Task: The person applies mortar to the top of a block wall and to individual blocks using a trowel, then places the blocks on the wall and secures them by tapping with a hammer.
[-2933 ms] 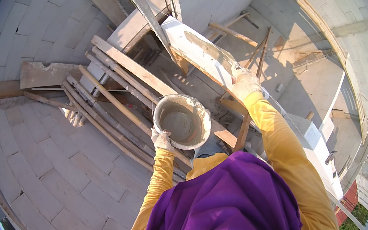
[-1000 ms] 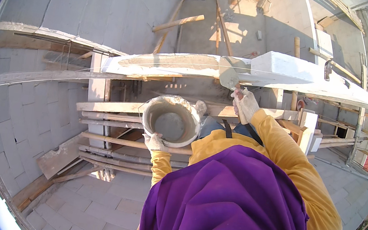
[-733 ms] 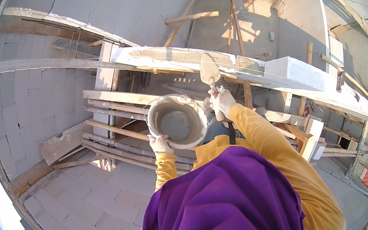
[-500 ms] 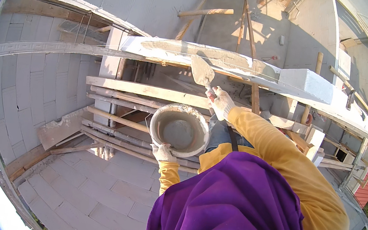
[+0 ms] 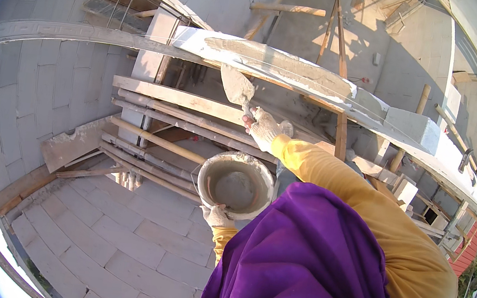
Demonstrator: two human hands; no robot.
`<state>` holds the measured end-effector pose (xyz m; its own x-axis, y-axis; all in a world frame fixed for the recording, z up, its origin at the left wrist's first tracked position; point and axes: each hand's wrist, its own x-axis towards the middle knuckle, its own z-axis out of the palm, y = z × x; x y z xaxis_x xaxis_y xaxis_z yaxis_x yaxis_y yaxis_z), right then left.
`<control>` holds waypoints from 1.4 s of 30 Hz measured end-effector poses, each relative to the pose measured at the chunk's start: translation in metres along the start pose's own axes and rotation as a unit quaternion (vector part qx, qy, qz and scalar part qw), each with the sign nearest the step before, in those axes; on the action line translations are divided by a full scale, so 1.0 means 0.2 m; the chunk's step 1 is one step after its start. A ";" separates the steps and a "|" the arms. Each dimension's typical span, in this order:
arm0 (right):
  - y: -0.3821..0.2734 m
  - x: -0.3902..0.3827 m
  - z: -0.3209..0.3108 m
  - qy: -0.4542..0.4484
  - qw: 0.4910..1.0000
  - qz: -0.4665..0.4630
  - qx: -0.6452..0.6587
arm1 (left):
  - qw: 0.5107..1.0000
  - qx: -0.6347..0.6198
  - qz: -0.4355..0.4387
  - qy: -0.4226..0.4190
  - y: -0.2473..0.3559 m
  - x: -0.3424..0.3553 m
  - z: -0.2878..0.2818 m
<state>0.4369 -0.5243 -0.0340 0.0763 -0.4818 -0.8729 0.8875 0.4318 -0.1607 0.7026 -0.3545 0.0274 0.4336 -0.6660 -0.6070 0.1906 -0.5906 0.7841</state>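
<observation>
My right hand [image 5: 264, 131], in a pale knit glove, is closed around the handle of a pointed trowel [image 5: 237, 85]. Its grey blade reaches up and left, near the underside of a white wall top. Wet mortar [image 5: 281, 63] lies in a long patch along that wall top [image 5: 190, 38]. Below the trowel stands a round bucket [image 5: 205, 176] with a mortar-crusted rim and grey mortar in its bottom. My left hand [image 5: 218, 215], also gloved, grips the bucket's near left rim.
Wooden boards and poles [image 5: 161, 138] run crosswise left of the bucket. A pale block [image 5: 409, 125] sits on the wall top at the right. A thin string stretches along the wall. Grey block walls [image 5: 133, 244] stand below and left, and wooden props [image 5: 340, 35] beyond.
My right hand has moved left and nearer with the trowel, whose blade has shifted from over the wall's edge toward the left. My left hand stays on the bucket rim. The whole view has tilted.
</observation>
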 end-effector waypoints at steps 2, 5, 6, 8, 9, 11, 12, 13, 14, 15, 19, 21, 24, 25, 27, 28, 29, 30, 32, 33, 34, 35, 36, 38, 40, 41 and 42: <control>-0.09 0.03 0.12 -0.038 0.956 -0.153 -0.249 | 1.000 -0.005 -0.006 -0.001 -0.01 0.01 0.00; -0.20 0.20 0.10 -0.084 0.856 -0.260 -0.438 | 0.999 -0.013 -0.037 -0.015 -0.09 0.12 -0.07; -0.18 0.31 0.00 -0.097 0.753 -0.319 -0.567 | 0.998 -0.006 -0.050 -0.021 -0.05 0.11 -0.04; -0.22 0.23 -0.06 -0.061 0.622 -0.326 -0.710 | 0.996 0.031 -0.079 -0.033 0.03 0.09 0.07; -0.27 -0.02 0.00 -0.037 0.577 -0.258 -0.774 | 0.997 0.025 -0.064 -0.040 0.01 0.05 0.12; -0.35 -0.42 -0.04 -0.019 0.575 -0.217 -0.789 | 0.998 0.025 -0.015 -0.060 0.04 0.02 0.24; -0.37 -0.51 -0.14 -0.009 0.556 -0.208 -0.805 | 0.997 0.033 -0.034 -0.068 0.15 -0.03 0.36; -0.38 -0.60 -0.23 -0.005 0.536 -0.203 -0.820 | 0.992 0.068 -0.006 -0.107 0.09 0.05 0.37; -0.42 -0.77 -0.22 -0.006 0.507 -0.203 -0.838 | 0.986 0.098 0.022 -0.132 0.03 0.13 0.35; -0.41 -0.83 -0.33 -0.003 0.486 -0.224 -0.845 | 0.986 0.082 0.027 -0.142 0.06 0.14 0.42; -0.44 -1.04 -0.35 -0.006 0.325 -0.233 -0.916 | 0.958 0.086 0.117 -0.247 0.07 0.15 0.68; -0.41 -1.05 -0.37 0.019 0.244 -0.275 -0.930 | 0.928 0.119 0.221 -0.276 0.10 0.07 0.81; -0.40 -0.91 -0.39 0.070 0.203 -0.244 -0.946 | 0.866 0.225 0.294 -0.337 0.32 -0.18 0.98; -0.40 -0.89 -0.40 0.084 0.207 -0.287 -0.932 | 0.865 0.217 0.310 -0.330 0.31 -0.23 1.00; -0.39 -0.96 -0.37 0.104 0.238 -0.270 -0.927 | 0.843 0.210 0.350 -0.351 0.32 -0.31 1.04; -0.40 -0.99 -0.35 0.113 0.254 -0.261 -0.925 | 0.806 0.270 0.385 -0.360 0.40 -0.37 1.06; -0.40 -1.02 -0.34 0.092 0.270 -0.244 -0.927 | 0.775 0.293 0.426 -0.362 0.43 -0.40 1.07; -0.40 -1.05 -0.36 0.078 0.284 -0.230 -0.927 | 0.742 0.314 0.467 -0.365 0.46 -0.44 1.08; -0.41 -1.09 -0.37 0.049 0.314 -0.208 -0.925 | 0.659 0.370 0.533 -0.379 0.57 -0.52 1.10; -0.43 -1.13 -0.36 0.040 0.339 -0.179 -0.923 | 0.614 0.397 0.564 -0.384 0.61 -0.55 1.11; -0.45 -1.18 -0.36 0.025 0.357 -0.171 -0.918 | 0.643 0.353 0.549 -0.400 0.65 -0.58 1.11; -0.47 -1.23 -0.37 0.010 0.375 -0.163 -0.912 | 0.671 0.309 0.530 -0.417 0.67 -0.62 1.10; -0.49 -1.26 -0.39 -0.005 0.393 -0.155 -0.906 | 0.696 0.264 0.510 -0.431 0.69 -0.63 1.09; -0.49 -1.26 -0.48 -0.056 0.472 -0.196 -0.858 | 0.720 0.209 0.500 -0.433 0.64 -0.58 1.06; -0.41 -1.13 -0.63 -0.068 0.544 -0.264 -0.794 | 0.775 0.159 0.422 -0.443 0.61 -0.59 1.04; -0.40 -1.12 -0.65 -0.090 0.538 -0.274 -0.792 | 0.770 0.162 0.421 -0.451 0.62 -0.58 1.03; -0.39 -1.12 -0.68 -0.097 0.592 -0.264 -0.755 | 0.782 0.151 0.409 -0.446 0.62 -0.57 1.03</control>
<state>0.2896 -0.3466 0.1118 0.1503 -0.8690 -0.4715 -0.5971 0.3004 -0.7438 0.4953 -0.4445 0.1670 -0.5102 -0.8506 0.1274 -0.1048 0.2085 0.9724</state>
